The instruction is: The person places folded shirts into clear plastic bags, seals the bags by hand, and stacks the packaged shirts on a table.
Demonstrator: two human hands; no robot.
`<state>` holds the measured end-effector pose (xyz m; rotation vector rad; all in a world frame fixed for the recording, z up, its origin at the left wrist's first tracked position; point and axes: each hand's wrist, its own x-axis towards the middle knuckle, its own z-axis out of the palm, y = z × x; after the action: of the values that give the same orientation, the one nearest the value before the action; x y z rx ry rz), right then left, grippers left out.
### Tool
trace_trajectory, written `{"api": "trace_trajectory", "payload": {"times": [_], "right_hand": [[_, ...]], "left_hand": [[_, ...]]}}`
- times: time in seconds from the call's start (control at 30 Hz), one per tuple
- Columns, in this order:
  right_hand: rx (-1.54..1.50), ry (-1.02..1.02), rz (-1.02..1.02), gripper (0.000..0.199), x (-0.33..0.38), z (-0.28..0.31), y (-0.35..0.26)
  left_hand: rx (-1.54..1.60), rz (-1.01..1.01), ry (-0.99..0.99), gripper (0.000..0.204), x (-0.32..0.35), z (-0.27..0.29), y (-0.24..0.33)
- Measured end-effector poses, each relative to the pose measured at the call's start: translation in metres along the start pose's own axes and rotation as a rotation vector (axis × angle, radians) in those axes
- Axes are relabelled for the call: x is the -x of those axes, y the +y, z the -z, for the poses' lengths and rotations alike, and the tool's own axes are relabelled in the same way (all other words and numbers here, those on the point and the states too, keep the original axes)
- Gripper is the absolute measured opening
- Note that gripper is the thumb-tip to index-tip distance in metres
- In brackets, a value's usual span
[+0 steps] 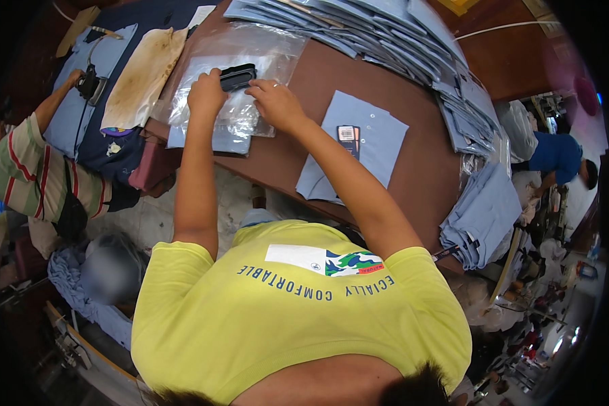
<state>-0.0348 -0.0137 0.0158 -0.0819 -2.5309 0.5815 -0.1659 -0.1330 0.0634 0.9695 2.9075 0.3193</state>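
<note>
Both my hands work over a pile of clear plastic bags (pixel 264 47) at the table's far left. My left hand (pixel 206 95) is closed, its fingertips at the left end of a shiny black object (pixel 238 76) lying on the plastic; its kind is unclear. My right hand (pixel 275 103) pinches at the plastic beside the object's right end. A folded light-blue garment (pixel 231 142) lies under the near edge of the plastic. Right of my hands rests another folded light-blue shirt (pixel 379 132) with buttons and a dark tag (pixel 348 139).
Bagged blue garments are stacked along the far side of the brown table (pixel 423 179). More blue garments (pixel 484 213) hang over its right edge. At left, another person's hand (pixel 74 78) holds an iron (pixel 91 84) on blue cloth. A person in blue (pixel 555 155) is far right.
</note>
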Motion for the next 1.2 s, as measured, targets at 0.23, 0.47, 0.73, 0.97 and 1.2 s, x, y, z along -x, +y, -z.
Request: {"api": "trace_trajectory", "payload": {"times": [0.23,0.47,0.73,0.97,1.2], "right_hand": [[0.246,-0.123,-0.154,0.035,-0.006,-0.018,-0.02],[0.396,-0.201,-0.129,0.046,-0.044,-0.052,-0.013],[0.462,-0.128,-0.169,0.048,-0.042,-0.068,-0.002],[-0.713,-0.171,-0.343,0.072,-0.031,0.017,-0.054],[-1.626,0.362,-0.571,0.055,0.053,0.109,-0.022]], "left_hand": [[-0.108,0.055,0.08,0.013,0.015,-0.017,-0.036],[0.139,-0.074,0.08,0.012,0.036,0.0,-0.05],[0.405,-0.257,0.317,0.014,0.081,0.149,-0.091],[1.355,-0.543,-0.134,0.019,0.072,0.163,-0.066],[1.391,-0.606,-0.315,0.022,0.031,0.084,-0.005]]}}
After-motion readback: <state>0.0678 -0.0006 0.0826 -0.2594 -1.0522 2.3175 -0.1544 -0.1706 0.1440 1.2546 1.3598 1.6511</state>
